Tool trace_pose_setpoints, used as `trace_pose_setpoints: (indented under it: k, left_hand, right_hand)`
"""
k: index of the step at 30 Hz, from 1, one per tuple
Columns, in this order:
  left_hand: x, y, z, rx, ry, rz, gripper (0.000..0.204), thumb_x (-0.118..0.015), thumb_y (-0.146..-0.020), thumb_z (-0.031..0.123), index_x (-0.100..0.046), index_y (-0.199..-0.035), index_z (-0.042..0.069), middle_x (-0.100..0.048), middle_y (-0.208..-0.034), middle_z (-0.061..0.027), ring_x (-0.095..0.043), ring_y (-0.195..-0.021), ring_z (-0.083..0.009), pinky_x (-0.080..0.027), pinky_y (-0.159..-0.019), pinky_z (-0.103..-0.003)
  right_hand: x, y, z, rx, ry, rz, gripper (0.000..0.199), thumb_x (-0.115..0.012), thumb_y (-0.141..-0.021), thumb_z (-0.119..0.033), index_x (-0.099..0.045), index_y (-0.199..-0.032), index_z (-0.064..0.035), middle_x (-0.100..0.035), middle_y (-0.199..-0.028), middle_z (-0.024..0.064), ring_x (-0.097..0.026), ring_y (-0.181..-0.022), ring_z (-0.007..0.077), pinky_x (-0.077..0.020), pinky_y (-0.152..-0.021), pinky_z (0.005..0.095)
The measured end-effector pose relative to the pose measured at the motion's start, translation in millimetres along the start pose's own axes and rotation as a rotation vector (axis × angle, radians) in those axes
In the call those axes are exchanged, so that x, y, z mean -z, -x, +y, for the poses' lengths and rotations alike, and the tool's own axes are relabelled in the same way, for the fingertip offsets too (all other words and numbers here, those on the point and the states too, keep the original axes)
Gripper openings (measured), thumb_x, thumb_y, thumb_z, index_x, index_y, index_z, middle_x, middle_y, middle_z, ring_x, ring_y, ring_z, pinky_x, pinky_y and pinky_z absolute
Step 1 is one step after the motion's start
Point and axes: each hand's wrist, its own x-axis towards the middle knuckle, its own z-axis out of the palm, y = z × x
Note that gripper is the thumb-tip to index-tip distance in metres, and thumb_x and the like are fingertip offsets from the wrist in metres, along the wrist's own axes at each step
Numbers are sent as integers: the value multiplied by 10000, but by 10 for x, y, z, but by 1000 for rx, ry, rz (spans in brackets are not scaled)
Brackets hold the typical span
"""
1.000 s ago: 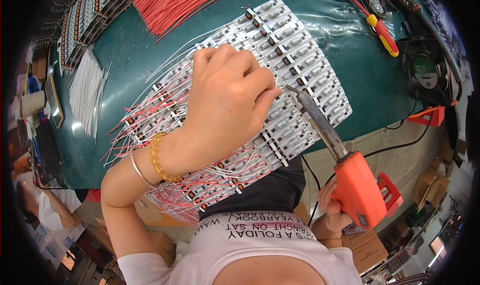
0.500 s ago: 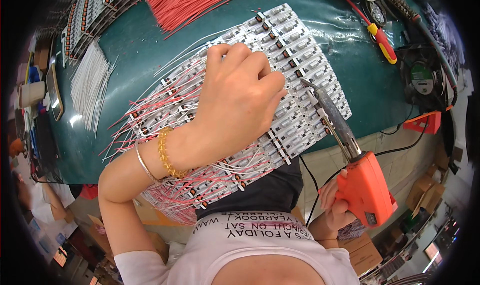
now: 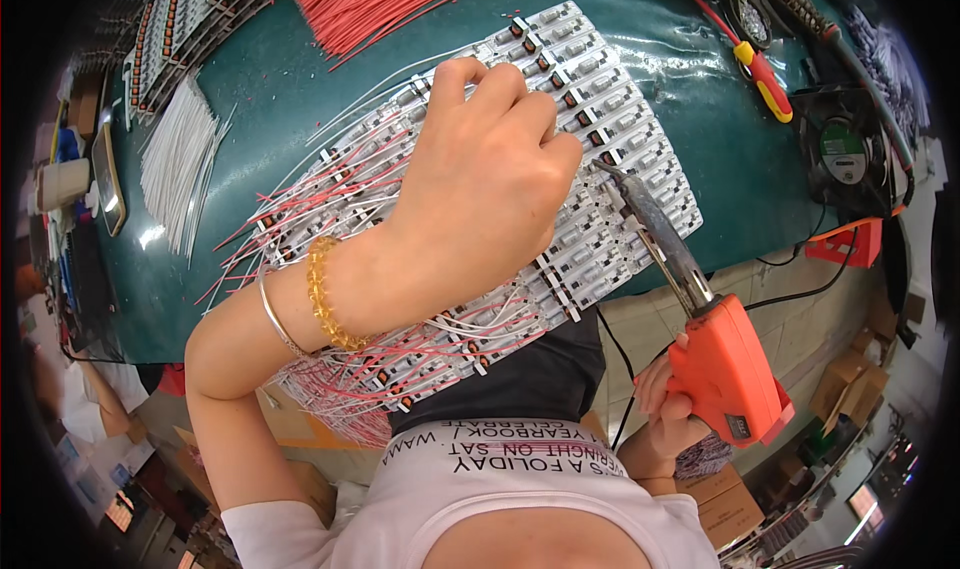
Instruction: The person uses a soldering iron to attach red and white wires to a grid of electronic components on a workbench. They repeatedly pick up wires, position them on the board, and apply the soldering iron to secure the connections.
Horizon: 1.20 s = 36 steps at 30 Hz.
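Note:
A large panel of small white circuit boards [image 3: 645, 134] lies partly on the table and partly over my lap, with rows of black and orange parts. Over its middle is my left hand [image 3: 490, 174], closed, its fingertips pointing down and hidden; whatever they pinch is out of sight. Red and white wires [image 3: 345, 184] trail from the boards on the left side. My right hand [image 3: 668, 404] is wrapped round the handle of an orange soldering gun [image 3: 728, 364]. The gun's dark tip reaches the boards just right of my left hand; whether it touches them I cannot tell.
Loose red wires [image 3: 365, 4] lie at the back and white wires [image 3: 183, 164] at the left on the green table [image 3: 260, 99]. More board panels [image 3: 190, 34] are stacked back left. A red-yellow screwdriver [image 3: 765, 84] and a black fan [image 3: 845, 154] sit at the right.
My left hand has shifted slightly, its knuckles a little farther from me and its wrist a little left. The soldering gun has moved slightly left. The panel has shifted very little.

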Motion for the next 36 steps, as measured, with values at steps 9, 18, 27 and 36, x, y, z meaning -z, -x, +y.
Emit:
trace_pose_setpoints:
  k: [9, 18, 27, 36]
  left_hand:
    - [54, 54, 16, 20, -32, 8, 132, -759, -707, 123, -644, -738, 68, -576, -788, -43, -534, -851, -246, -377, -858, -426]
    - [1062, 1145, -1408, 506, -819, 112, 144, -707, -839, 208, -710, -893, 75, -693, -852, -71, -644, -810, -250, -458, -766, -379]
    - [1072, 1532, -1696, 640, -586, 67, 128, -689, -859, 168, -695, -856, 40, -694, -828, -106, -649, -779, -245, -454, -807, -345]
    - [1101, 1631, -1578, 543, -385, 417, 107, -690, -854, 61, -726, -951, 36, -716, -869, -70, -657, -796, -163, -491, -760, -282]
  right_hand:
    - [-28, -22, -4, 74, 67, -2, 768, -627, -901, -505, -432, -1278, 134, -437, -497, -14, -421, -390, 94, -400, -415, 241]
    - [6, -118, -91, 44, -102, 95, 723, -586, -935, -484, -426, -1297, 122, -429, -491, -20, -404, -383, 84, -372, -414, 230]
    - [-55, -180, -139, 95, -112, 43, 710, -604, -935, -438, -410, -1304, 137, -421, -514, -23, -399, -392, 83, -366, -417, 225]
    - [56, -95, -65, 85, -111, 37, 699, -590, -947, -426, -401, -1311, 141, -433, -528, -12, -399, -396, 87, -366, -408, 226]
